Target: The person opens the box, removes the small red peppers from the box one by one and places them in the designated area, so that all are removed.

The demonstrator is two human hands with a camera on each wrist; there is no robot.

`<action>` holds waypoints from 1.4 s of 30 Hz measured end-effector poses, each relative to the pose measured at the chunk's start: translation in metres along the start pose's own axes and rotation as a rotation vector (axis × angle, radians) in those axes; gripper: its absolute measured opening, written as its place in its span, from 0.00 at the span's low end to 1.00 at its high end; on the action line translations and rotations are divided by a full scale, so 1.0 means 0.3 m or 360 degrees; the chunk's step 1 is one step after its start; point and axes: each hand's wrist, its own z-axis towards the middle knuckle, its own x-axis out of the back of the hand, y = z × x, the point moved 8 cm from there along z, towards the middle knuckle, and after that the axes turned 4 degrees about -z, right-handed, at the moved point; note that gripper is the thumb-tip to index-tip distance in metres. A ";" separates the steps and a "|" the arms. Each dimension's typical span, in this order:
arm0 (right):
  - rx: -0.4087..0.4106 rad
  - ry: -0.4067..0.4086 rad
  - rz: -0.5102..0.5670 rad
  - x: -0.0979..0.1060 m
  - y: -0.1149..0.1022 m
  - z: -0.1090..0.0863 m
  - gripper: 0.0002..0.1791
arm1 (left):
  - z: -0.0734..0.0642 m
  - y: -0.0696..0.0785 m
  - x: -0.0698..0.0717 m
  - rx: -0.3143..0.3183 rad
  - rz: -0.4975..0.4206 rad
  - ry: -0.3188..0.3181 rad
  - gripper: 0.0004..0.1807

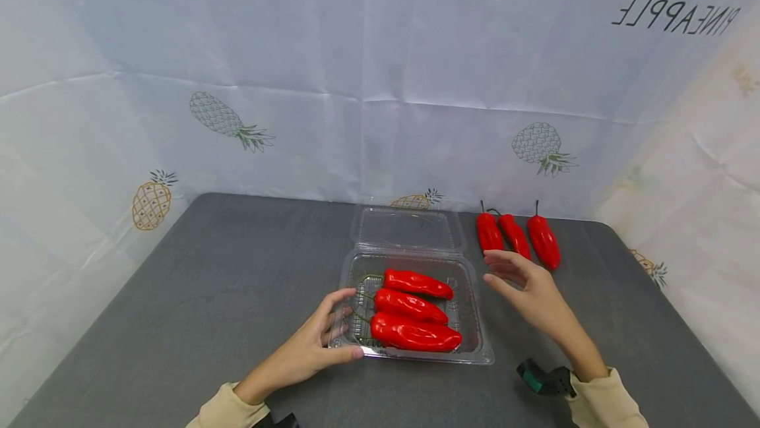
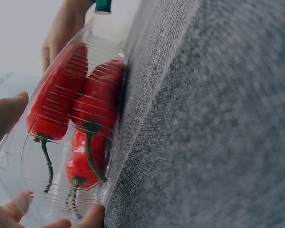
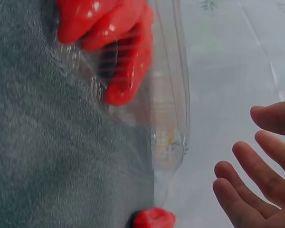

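1. The clear container sits mid-table; three red peppers lie inside, stems left.
2. The left hand holds its near-left corner between thumb and fingers.
3. The right hand hangs beyond the right wall, thumb and fingers well parted, holding nothing.
4. At the far right of the grey table lie three loose peppers; in the head view the right hand overlaps their near ends.
5. The open lid extends toward the pineapple-print cloth.
6. The left wrist view shows green stems through the ridged wall; the right wrist view shows the opposite tips and only one loose pepper.
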 end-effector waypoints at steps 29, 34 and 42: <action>0.0226 -0.0411 0.0108 -0.240 -0.179 -0.071 0.23 | 0.002 -0.001 -0.002 -0.0046 -0.0038 -0.0008 0.56; 0.0295 -0.0465 0.0086 -0.285 -0.199 -0.088 0.23 | 0.002 -0.003 -0.002 -0.0038 -0.0043 -0.0008 0.56; 0.0342 -0.0498 0.0021 -0.324 -0.213 -0.107 0.22 | 0.002 -0.004 -0.003 -0.0030 -0.0040 -0.0002 0.55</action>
